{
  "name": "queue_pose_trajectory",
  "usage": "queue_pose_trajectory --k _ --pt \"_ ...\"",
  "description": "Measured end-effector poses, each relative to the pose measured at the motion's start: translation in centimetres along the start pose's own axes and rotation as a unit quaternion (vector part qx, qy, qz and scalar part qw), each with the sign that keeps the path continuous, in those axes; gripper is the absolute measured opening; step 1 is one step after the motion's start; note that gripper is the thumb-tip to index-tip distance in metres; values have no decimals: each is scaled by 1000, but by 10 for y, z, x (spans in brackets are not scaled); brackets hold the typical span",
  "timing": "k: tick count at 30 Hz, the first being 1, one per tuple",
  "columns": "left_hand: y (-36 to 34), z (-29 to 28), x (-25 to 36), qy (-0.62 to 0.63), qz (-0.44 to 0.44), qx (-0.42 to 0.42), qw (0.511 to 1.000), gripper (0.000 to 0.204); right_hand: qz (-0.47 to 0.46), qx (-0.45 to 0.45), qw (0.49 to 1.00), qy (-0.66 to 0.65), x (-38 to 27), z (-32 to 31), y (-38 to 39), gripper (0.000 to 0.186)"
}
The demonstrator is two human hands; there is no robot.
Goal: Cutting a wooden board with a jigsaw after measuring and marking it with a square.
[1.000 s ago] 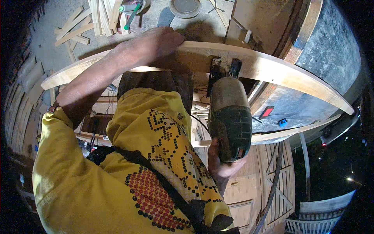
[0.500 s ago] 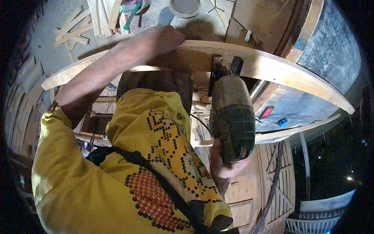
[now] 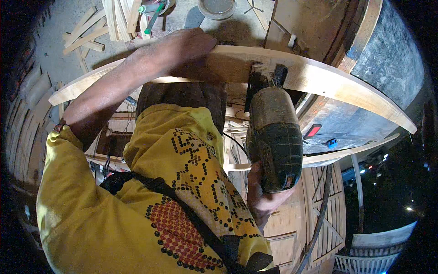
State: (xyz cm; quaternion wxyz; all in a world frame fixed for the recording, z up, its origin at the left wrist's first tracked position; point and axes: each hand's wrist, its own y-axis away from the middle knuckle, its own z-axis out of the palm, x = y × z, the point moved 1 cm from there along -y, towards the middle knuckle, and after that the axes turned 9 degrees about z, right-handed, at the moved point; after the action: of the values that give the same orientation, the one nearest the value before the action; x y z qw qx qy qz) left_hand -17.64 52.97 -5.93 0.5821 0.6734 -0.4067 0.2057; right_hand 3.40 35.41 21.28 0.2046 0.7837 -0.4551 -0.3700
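Note:
A long pale wooden board (image 3: 337, 86) spans the view, looking curved in the lens. My left hand (image 3: 196, 43) lies closed over its far edge, left of centre, with fingertips hidden. My right hand (image 3: 269, 198) is wrapped around a dark, dusty corded power tool (image 3: 273, 137), which looks like a jigsaw. The tool's black shoe (image 3: 253, 77) rests on the board, right of my left hand. Its blade is too shadowed to make out. Below the board are my dark trouser leg (image 3: 182, 93) and a cable.
Loose wooden strips (image 3: 86, 32), a bucket with a green-handled item (image 3: 154, 20) and a round basin (image 3: 216, 7) lie beyond the board. A grey-topped surface (image 3: 351, 128) holds a blue tape measure (image 3: 331, 143) and a red-and-black object (image 3: 312, 131). Panelled wooden doors (image 3: 287, 214) stand at lower right.
The tool and my right hand have shifted slightly right along the board. My left hand stays on the board, edging very slightly upward in view with it.

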Motion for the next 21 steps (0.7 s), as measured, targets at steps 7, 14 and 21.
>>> queue_pose_trajectory --k 7,14,21 --pt "6 -9 15 86 125 223 963 24 -3 6 1000 6 1 -1 0 48" --pt "18 -31 24 182 21 55 981 37 -7 13 1000 11 1 -1 0 49" --pt "-1 -14 6 -101 88 30 991 41 -13 20 1000 17 1 -3 0 50"
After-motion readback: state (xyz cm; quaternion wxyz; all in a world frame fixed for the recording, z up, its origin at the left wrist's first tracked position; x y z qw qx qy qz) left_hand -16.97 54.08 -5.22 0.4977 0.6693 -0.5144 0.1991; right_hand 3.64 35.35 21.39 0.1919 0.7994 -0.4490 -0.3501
